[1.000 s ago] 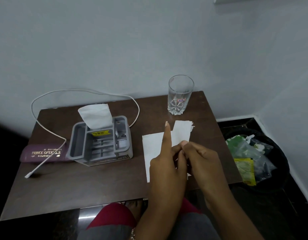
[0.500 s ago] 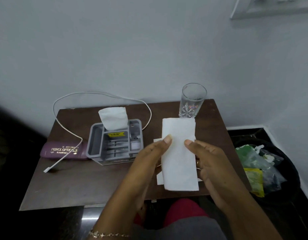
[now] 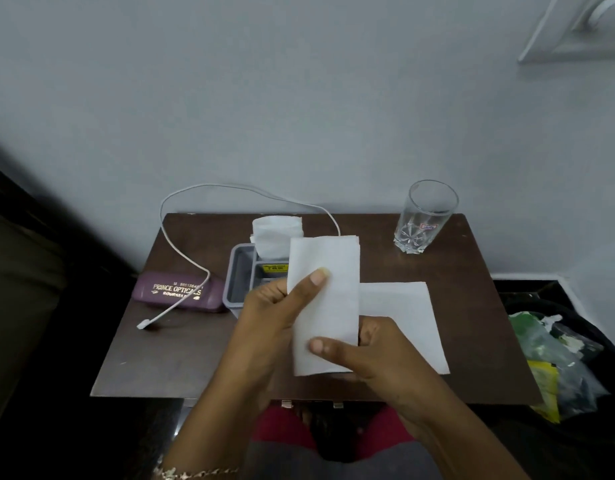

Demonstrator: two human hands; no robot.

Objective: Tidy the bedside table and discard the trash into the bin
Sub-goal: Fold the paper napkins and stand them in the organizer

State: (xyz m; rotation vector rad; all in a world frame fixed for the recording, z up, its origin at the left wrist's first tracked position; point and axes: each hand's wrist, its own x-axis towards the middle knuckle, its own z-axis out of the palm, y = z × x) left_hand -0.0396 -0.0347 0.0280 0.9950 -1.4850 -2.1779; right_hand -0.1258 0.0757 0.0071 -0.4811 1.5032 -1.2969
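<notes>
A folded white tissue [image 3: 328, 299] is held upright above the dark wooden bedside table [image 3: 167, 362]. My left hand [image 3: 268, 317] pinches its left edge with the thumb on front. My right hand [image 3: 361, 355] grips its lower right part, thumb across the front. A second white tissue [image 3: 403, 320] lies flat on the table behind it. At the lower right on the floor stands a black bin [image 3: 576, 327] holding green and yellow wrappers.
A grey organiser [image 3: 238, 285] with a white tissue [image 3: 276, 235] standing in it sits mid-table. A purple glasses case [image 3: 176, 292] and a white cable [image 3: 181, 251] lie at the left. An empty glass [image 3: 425, 216] stands at the back right.
The folded tissue has been lifted off the table and raised in both hands. The camera view has drifted left and down, so the table sits further right.
</notes>
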